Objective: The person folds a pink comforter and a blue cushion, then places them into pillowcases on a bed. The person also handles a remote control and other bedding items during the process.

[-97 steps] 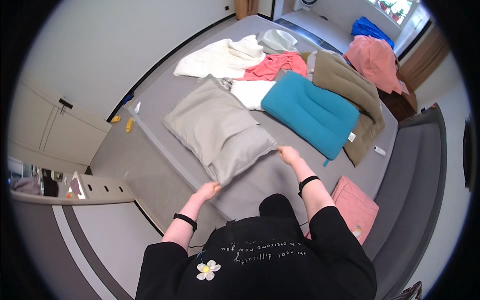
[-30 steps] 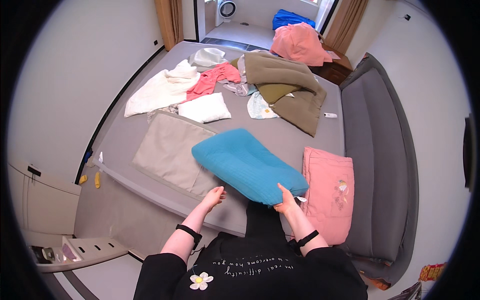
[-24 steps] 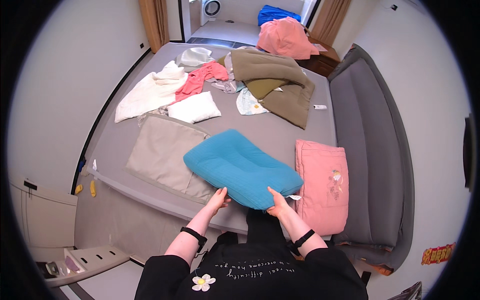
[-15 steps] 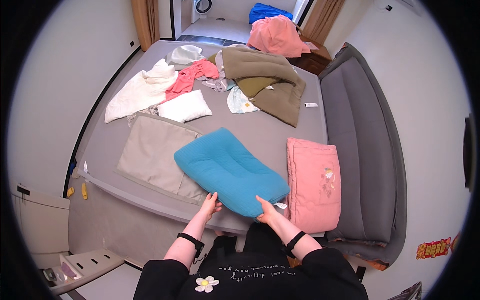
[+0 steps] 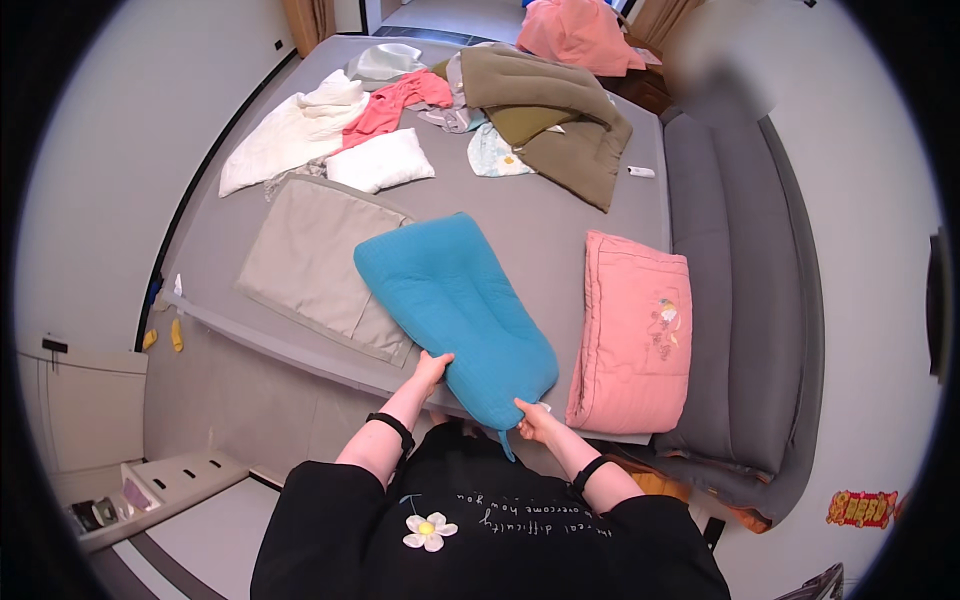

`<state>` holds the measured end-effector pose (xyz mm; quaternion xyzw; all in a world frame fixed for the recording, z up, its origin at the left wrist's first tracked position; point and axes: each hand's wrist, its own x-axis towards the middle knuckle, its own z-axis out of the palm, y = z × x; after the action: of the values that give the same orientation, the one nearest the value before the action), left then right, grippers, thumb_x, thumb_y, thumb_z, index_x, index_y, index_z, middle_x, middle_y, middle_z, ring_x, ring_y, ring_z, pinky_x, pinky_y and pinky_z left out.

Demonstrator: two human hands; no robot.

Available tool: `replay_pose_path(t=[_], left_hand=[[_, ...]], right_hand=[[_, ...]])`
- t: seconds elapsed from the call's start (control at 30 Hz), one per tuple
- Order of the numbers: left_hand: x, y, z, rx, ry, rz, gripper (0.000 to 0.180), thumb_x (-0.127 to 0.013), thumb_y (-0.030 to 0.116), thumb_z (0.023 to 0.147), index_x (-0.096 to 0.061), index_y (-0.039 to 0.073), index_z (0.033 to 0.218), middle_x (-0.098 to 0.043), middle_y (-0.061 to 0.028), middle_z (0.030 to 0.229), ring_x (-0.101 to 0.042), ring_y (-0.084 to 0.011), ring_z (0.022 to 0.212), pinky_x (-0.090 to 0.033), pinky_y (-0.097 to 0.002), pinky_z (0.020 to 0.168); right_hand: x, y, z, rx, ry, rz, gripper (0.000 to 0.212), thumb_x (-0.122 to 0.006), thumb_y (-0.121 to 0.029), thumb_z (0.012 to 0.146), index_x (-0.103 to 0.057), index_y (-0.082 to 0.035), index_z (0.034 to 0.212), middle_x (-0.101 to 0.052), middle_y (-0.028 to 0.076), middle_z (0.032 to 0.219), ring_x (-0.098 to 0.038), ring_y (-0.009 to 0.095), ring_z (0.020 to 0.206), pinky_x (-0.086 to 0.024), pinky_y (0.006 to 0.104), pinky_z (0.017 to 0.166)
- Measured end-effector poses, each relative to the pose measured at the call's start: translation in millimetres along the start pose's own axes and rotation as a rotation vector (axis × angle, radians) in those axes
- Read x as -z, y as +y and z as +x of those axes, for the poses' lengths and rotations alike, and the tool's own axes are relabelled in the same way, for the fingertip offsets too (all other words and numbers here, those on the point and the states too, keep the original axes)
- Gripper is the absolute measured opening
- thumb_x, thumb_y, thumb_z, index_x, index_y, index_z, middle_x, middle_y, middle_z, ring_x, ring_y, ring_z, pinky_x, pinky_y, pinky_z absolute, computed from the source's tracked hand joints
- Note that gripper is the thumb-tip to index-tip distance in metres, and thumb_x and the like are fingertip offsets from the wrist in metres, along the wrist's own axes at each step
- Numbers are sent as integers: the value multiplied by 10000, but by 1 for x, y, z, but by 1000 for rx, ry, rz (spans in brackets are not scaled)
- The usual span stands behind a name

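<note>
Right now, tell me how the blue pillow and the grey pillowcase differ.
The blue pillow is plump and stuffed; the grey pillowcase lies flat and looks empty. The blue pillow is gripped at its near end by the left hand and right hand; the grey pillowcase is untouched. Both lie on the grey bed.

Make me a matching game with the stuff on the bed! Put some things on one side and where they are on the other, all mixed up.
Things:
1. blue pillow
2. pink quilted cushion
3. grey pillowcase
4. white pillow

Places:
A. lying flat to the left of the blue pillow
B. beside the red garment, far up the bed
C. held at its near end by the left hand and right hand
D. on the right, next to the dark grey headboard

Pairs: 1-C, 2-D, 3-A, 4-B
</note>
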<state>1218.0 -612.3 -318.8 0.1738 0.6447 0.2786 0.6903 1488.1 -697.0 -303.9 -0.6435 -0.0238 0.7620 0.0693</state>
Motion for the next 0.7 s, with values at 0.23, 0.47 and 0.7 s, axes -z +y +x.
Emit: replay_pose_path(t=[0.23,0.47,0.7], left_hand=[[53,-51,16,211,170,220,765,-637,267,866,-197,101,1469,-437,-125,1372,-480,-280,1200,-437,-480,916],[88,-39,5,93,243,138,741,-630,243,874,-217,93,1471,-458,-104,1344,-522,-221,1095,-459,-449,887],[111,-57,29,125,348,99,713,-618,259,877,-250,84,1461,-501,-108,1304,-512,-213,1094,-479,-394,786]], right_hand=[[9,-28,6,330,-6,-289,194,-570,-267,916,-600,-84,975,-647,19,790,-522,69,528,-429,196,447],[12,-122,45,510,79,-349,193,-576,-221,902,-602,-60,1006,-636,38,843,-571,95,642,-490,223,528],[8,-177,85,563,229,-490,200,-573,-206,896,-607,-60,1029,-612,22,870,-569,108,714,-457,248,555]])
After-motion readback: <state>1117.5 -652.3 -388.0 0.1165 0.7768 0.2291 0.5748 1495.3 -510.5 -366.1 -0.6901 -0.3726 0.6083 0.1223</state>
